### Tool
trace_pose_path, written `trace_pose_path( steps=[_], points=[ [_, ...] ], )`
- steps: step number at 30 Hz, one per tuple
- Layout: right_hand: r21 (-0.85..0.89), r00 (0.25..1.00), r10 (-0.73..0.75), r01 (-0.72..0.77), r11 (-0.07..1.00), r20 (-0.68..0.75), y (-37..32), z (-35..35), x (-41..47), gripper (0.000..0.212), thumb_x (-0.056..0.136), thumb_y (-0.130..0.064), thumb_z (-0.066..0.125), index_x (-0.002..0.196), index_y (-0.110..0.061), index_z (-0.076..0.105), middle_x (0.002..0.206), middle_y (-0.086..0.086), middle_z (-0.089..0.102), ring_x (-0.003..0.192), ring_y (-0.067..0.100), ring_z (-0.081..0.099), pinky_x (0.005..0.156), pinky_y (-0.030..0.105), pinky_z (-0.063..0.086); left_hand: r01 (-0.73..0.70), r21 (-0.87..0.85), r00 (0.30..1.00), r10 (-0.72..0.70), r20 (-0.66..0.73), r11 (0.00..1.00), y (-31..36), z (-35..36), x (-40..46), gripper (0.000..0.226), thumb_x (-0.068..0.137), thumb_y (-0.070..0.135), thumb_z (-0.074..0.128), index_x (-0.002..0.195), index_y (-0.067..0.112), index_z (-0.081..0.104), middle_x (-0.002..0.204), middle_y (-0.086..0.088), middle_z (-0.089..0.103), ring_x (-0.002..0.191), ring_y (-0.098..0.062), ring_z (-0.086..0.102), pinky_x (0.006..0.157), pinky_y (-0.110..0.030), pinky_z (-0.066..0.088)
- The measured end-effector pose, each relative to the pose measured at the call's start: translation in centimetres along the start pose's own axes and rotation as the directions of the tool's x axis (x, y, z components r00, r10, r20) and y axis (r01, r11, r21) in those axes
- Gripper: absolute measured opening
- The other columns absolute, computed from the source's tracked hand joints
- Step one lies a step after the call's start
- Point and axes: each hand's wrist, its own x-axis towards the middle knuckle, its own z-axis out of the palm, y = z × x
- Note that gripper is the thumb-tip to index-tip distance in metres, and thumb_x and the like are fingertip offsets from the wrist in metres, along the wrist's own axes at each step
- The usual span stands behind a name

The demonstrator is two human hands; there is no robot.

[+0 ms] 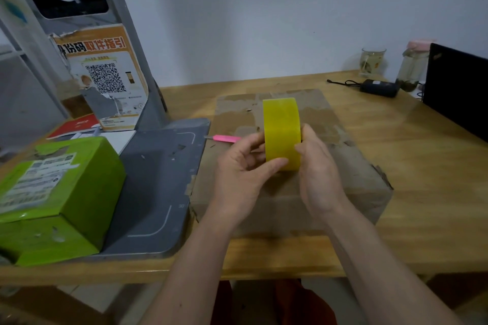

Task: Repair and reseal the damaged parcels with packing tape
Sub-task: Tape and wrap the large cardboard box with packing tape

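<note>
A roll of yellow packing tape stands on edge, held up above the top of a worn brown cardboard parcel that lies flat on the wooden surface. Both hands hold the roll. The left hand grips it from the left side, thumb across the lower front of the roll and fingers curled behind it. The right hand pinches it from the right, thumb on the tape's outer face and fingers wrapped round the far side. Whether a loose tape end is lifted cannot be told.

The parcel's top shows torn patches and old tape strips, and its near right corner looks ragged. A pink utility knife lies just behind the left hand, at the parcel's left edge.

Touching the parcel's left side is a grey scanner base with white corner marks, and its grey post rises at the back carrying a torn orange poster with a QR code. A green parcel with a printed label sits on the base's left part. At the far right of the surface stand 2 glass jars, a black power adapter with its cable, and a black laptop.
</note>
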Motion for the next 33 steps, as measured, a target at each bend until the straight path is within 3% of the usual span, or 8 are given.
trace_pose_path(
  steps=[4,9,13,16,21,27,31,33],
  points=[
    [-0.017,1.000,0.015,-0.015,1.000,0.021,0.38,-0.41,-0.07,0.033,0.080,-0.015,0.036,0.105,-0.012,0.058,0.099,0.020,0.059,0.097,0.044,0.052,0.090,0.054,0.044,0.002,0.016,1.000,-0.002,0.012,1.000,-0.01,-0.02,-0.08,0.037,0.077,-0.010,0.071,0.107,0.011,0.064,0.089,0.006,0.074,0.086,-0.008,0.070,0.073,-0.018,0.055],
    [-0.017,1.000,0.021,-0.021,1.000,0.018,0.41,-0.70,-0.16,0.032,0.076,-0.011,0.039,0.102,-0.002,0.055,0.094,0.021,0.055,0.090,0.029,0.051,0.083,0.045,0.042,-0.003,-0.005,1.000,0.003,0.008,1.000,0.08,0.06,-0.17,0.036,0.076,-0.008,0.071,0.106,0.010,0.063,0.090,0.004,0.074,0.086,-0.009,0.070,0.074,-0.019,0.055],
    [0.020,1.000,0.005,-0.005,1.000,0.022,0.40,-0.29,-0.12,0.034,0.084,-0.029,0.043,0.108,-0.013,0.060,0.106,0.028,0.060,0.103,0.048,0.053,0.093,0.057,0.042,0.013,-0.033,1.000,-0.013,0.006,0.999,0.29,0.03,-0.17,0.033,0.078,-0.006,0.070,0.105,0.012,0.063,0.090,0.009,0.075,0.087,-0.007,0.070,0.074,-0.018,0.055],
    [-0.024,1.000,0.008,-0.007,1.000,0.006,0.53,-0.26,-0.10,0.033,0.087,-0.023,0.038,0.109,-0.012,0.059,0.108,0.028,0.060,0.106,0.049,0.051,0.095,0.063,0.040,0.020,-0.032,1.000,-0.020,-0.002,0.999,0.26,-0.04,-0.11,0.032,0.079,-0.006,0.070,0.104,0.012,0.063,0.091,0.009,0.075,0.088,-0.008,0.070,0.074,-0.019,0.054],
    [-0.024,1.000,0.007,-0.006,1.000,0.019,0.35,-0.29,-0.08,0.033,0.085,-0.018,0.034,0.105,-0.017,0.060,0.102,0.018,0.061,0.103,0.045,0.053,0.093,0.059,0.042,0.013,-0.022,1.000,-0.013,-0.005,1.000,0.26,0.09,-0.07,0.031,0.078,-0.009,0.071,0.103,0.007,0.061,0.093,0.003,0.072,0.087,-0.009,0.070,0.073,-0.018,0.054],
    [-0.059,1.000,0.006,-0.006,0.998,0.009,0.39,-0.78,0.04,0.031,0.078,-0.017,0.036,0.098,-0.010,0.059,0.096,0.018,0.059,0.092,0.034,0.053,0.089,0.058,0.043,0.019,-0.005,1.000,-0.019,0.002,1.000,0.08,0.24,-0.03,0.032,0.075,-0.009,0.073,0.097,0.010,0.058,0.095,-0.001,0.071,0.086,-0.013,0.070,0.076,-0.022,0.056],
    [-0.018,0.998,-0.027,0.028,0.999,0.052,0.00,-0.56,-0.15,0.033,0.075,-0.011,0.035,0.094,-0.018,0.061,0.086,-0.005,0.066,0.086,0.015,0.058,0.077,0.037,0.047,0.011,-0.027,1.000,-0.011,0.011,1.000,0.34,0.13,-0.11,0.032,0.077,-0.010,0.070,0.101,0.006,0.056,0.096,-0.001,0.069,0.085,-0.009,0.070,0.074,-0.020,0.055],
    [0.000,0.997,-0.030,0.030,1.000,0.065,0.10,-0.43,-0.19,0.034,0.081,-0.014,0.034,0.102,-0.017,0.060,0.094,0.001,0.067,0.092,0.022,0.059,0.082,0.041,0.049,0.010,-0.039,1.000,-0.010,0.012,0.999,0.44,0.06,-0.08,0.032,0.077,-0.010,0.069,0.102,0.005,0.056,0.096,-0.001,0.069,0.084,-0.007,0.070,0.073,-0.019,0.055]
  ],
)
